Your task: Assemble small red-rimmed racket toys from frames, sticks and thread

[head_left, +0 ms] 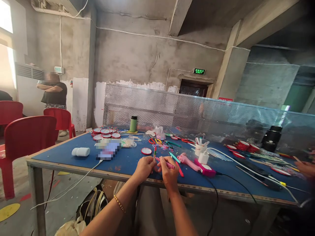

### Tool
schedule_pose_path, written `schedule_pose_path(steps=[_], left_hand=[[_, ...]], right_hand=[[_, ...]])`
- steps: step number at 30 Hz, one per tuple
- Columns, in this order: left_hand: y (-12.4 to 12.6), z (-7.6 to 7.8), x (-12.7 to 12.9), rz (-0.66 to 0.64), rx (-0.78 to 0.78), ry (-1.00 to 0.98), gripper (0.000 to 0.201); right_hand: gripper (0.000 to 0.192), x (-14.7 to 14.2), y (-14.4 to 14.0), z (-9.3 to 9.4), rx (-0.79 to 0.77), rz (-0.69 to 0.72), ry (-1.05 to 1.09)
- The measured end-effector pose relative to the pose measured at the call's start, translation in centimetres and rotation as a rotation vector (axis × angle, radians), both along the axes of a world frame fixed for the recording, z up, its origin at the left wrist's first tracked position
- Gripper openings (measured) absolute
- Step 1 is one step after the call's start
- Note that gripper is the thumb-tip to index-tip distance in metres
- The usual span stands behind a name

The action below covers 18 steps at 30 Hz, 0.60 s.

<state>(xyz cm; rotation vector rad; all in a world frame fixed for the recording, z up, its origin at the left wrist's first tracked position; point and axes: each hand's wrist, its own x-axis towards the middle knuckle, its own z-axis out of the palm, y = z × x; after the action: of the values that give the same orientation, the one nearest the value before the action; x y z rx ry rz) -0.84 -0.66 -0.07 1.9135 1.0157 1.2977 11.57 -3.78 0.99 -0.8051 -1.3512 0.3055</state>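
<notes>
Lower end hidden, one striped stick (155,152) is pinched in the left hand (144,168) above the counter (129,157); the right hand (169,174) grips one pink pen (170,165), its tip hard to see.

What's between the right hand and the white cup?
In the head view, a teal pen and a reddish pen lie nearest the right hand, then a pink tool, perhaps a glue gun, before the white cup.
</notes>
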Motion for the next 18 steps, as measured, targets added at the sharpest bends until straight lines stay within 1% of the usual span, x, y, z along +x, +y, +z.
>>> schedule_pose_path(steps=[10, 18], left_hand=[[-0.02, 0.05, 0.04, 0.015, 0.004, 0.02, 0.035], [-0.28, 0.32, 0.03, 0.009, -0.014, 0.019, 0.037]], right_hand=[[0.033, 0.05, 0.39, -0.33, -0.011, 0.017, 0.006], [0.034, 0.21, 0.42, -0.37, -0.01, -0.012, -0.017]])
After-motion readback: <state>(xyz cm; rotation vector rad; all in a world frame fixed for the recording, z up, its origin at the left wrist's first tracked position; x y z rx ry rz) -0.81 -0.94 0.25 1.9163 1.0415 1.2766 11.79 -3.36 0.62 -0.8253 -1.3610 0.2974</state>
